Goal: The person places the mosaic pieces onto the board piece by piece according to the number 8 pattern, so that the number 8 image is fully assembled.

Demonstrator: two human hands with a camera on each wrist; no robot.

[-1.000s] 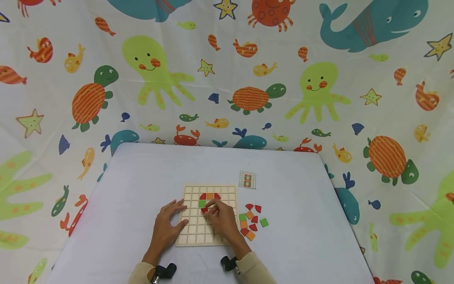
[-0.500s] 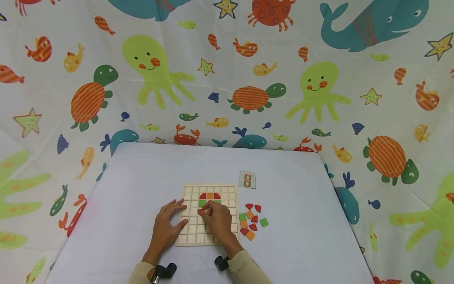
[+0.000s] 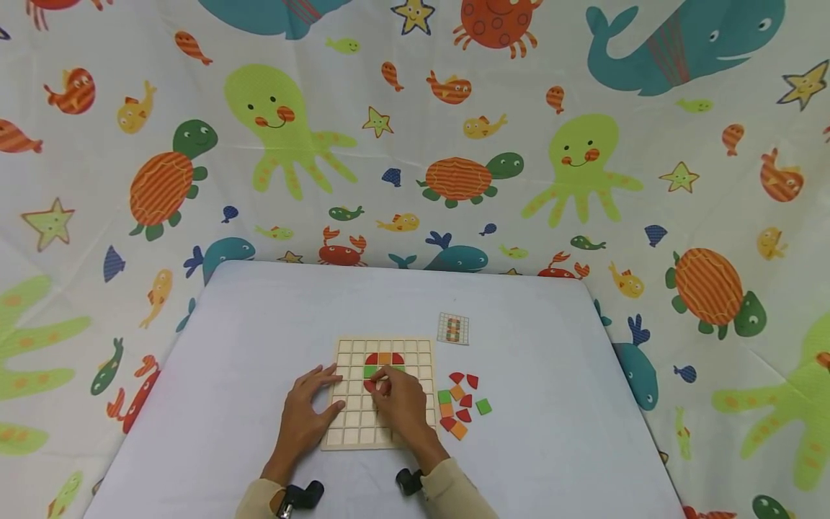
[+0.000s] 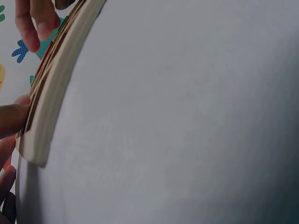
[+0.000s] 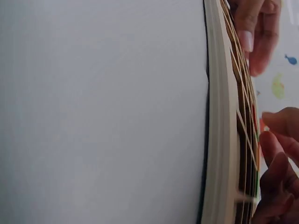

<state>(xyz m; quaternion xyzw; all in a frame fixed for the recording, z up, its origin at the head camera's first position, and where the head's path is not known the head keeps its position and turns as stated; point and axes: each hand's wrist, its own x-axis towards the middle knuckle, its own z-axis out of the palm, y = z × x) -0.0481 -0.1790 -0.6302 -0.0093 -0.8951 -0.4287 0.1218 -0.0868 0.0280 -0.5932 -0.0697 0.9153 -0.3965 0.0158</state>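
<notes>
A red piece (image 3: 368, 386) is pinched by the right hand (image 3: 403, 404) at the middle of the wooden board (image 3: 357, 436); whether it is seated cannot be told. The board's left edge is touched by the left hand (image 3: 306, 405), its fingers relaxed. Loose pieces (image 3: 466, 401) are scattered on the bench (image 3: 551, 360) beside the board, near a small card (image 3: 453, 329).

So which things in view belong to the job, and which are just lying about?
Job, apparently:
grid board
coloured pieces on it
loose tiles beside it
pattern card, probably the guide

Background only:
white table
sea-animal cloth
black wrist devices
</notes>
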